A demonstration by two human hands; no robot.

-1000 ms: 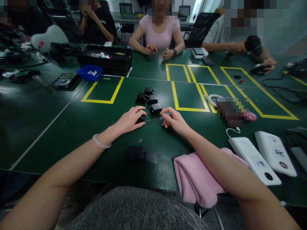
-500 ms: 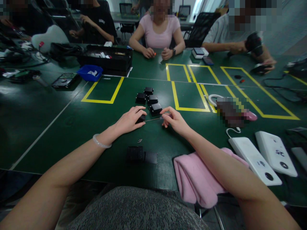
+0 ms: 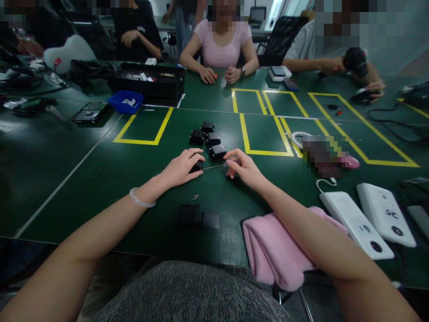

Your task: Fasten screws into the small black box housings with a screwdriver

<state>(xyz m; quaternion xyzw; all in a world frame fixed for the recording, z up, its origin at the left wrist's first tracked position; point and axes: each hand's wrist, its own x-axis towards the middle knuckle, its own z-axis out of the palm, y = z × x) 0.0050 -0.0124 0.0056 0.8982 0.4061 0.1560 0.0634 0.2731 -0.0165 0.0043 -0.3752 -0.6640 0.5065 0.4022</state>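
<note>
My left hand (image 3: 183,167) is closed around a small black box (image 3: 196,166), its fingers over the top and side. In my right hand (image 3: 241,167) is a screwdriver (image 3: 214,167), whose thin shaft points left and meets the box's right side. Most of its handle is hidden by my fingers. Just beyond my hands stand several similar black boxes (image 3: 217,152) in a cluster. Nearer to me lie a few small screws (image 3: 195,197), and below them an opened black case (image 3: 188,214) beside a flat black plate (image 3: 211,220).
A folded pink cloth (image 3: 268,246) hangs over the table edge under my right forearm. White power banks (image 3: 357,223) lie to the right. Farther left are a blue tray (image 3: 125,102) and a black crate (image 3: 150,85). Across the table sit co-workers, one holding a power drill (image 3: 355,62).
My hands, the box and the screwdriver hold almost the same position. Behind the seated co-workers, a standing person has shifted left, and a co-worker at the left has lowered a hand.
</note>
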